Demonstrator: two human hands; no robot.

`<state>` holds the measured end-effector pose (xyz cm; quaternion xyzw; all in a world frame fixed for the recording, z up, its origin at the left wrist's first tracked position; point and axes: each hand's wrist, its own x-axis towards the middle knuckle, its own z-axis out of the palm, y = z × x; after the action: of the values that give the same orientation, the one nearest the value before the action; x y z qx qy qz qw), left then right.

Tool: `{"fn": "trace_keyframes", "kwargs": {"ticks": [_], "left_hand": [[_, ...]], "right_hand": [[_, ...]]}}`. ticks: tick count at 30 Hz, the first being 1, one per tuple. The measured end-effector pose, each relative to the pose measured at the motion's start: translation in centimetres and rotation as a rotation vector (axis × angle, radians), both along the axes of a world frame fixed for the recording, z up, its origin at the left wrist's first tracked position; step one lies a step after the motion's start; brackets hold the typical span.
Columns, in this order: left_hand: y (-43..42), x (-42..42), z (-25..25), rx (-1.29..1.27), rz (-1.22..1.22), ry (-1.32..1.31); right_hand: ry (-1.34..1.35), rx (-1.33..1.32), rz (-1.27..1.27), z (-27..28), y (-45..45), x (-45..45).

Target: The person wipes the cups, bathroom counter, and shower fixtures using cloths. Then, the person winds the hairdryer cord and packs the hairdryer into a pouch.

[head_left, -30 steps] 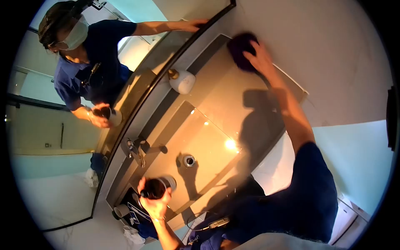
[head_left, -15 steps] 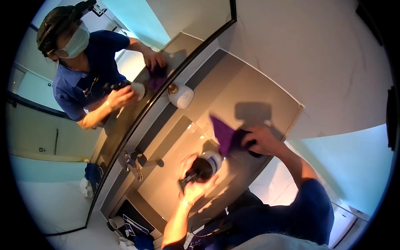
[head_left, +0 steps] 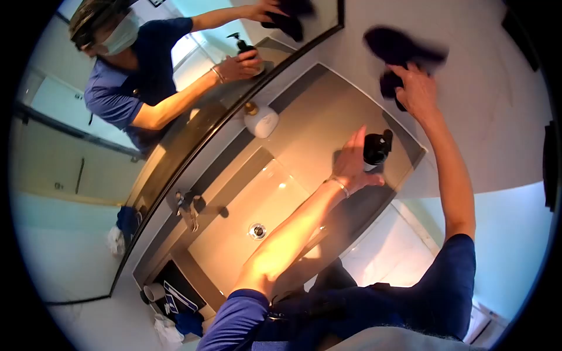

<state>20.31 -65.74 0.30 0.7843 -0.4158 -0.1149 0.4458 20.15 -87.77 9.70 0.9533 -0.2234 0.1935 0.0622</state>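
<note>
On the right part of the counter (head_left: 328, 111) stands a pump bottle (head_left: 376, 149) with a black top. My left hand (head_left: 351, 164) is beside it, fingers spread around its near side. Higher up, against the marbled wall, my right hand (head_left: 418, 90) pinches a dark purple cloth (head_left: 404, 50), which is blurred by motion. The mirror shows both arms, the bottle and the cloth.
A sink (head_left: 234, 257) with a drain and a chrome faucet (head_left: 187, 210) lies left of centre. A white dispenser (head_left: 260, 120) stands by the mirror (head_left: 64, 234). At lower left a black tray (head_left: 175, 281) holds a cup (head_left: 154, 292) and small items.
My left hand and the bottle have moved from over the sink to the right part of the counter, and its fingers have spread. My right hand has raised the cloth to the wall.
</note>
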Motion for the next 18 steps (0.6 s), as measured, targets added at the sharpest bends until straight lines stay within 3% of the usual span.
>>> {"fn": "trace_keyframes", "kwargs": {"ticks": [1,4,5,7,9,11,13,15,17,18], "left_hand": [[1.4,0.2,0.6,0.006,-0.015,0.066],[9.3,4.1,-2.0,0.087,0.14,-0.015],[12.0,5.3,-3.7,0.051,0.32,0.011],[16.0,7.9,-2.1,0.142,0.529,-0.019],[17.6,11.3,-3.4,0.151,0.643,-0.076],[16.9,13.5,-1.7,0.22,0.621,-0.045],[15.5,16.5,-2.6,0.173,0.594,-0.082],[14.1,18.1,-4.9,0.126,0.571,-0.104],[12.0,19.1,-6.6,0.168,0.722,-0.228],[11.8,19.3,-5.4,0.156,0.676,-0.098]], "right_hand": [[-0.005,0.001,0.021,-0.2,-0.7,1.4],[-0.15,0.742,0.303,2.4,-2.6,4.9],[-0.251,1.24,0.216,5.0,-1.4,5.7],[-0.541,1.655,0.262,7.6,0.7,7.5],[-0.656,1.647,0.308,8.3,3.0,11.0],[-0.76,1.499,0.116,5.5,4.6,16.6],[-0.957,1.771,0.097,1.9,5.4,18.9],[-1.039,1.976,-0.061,-1.8,9.2,18.2],[-0.931,1.918,0.148,-0.2,14.1,13.2],[-1.049,1.897,0.083,-0.7,15.1,12.8]]}}
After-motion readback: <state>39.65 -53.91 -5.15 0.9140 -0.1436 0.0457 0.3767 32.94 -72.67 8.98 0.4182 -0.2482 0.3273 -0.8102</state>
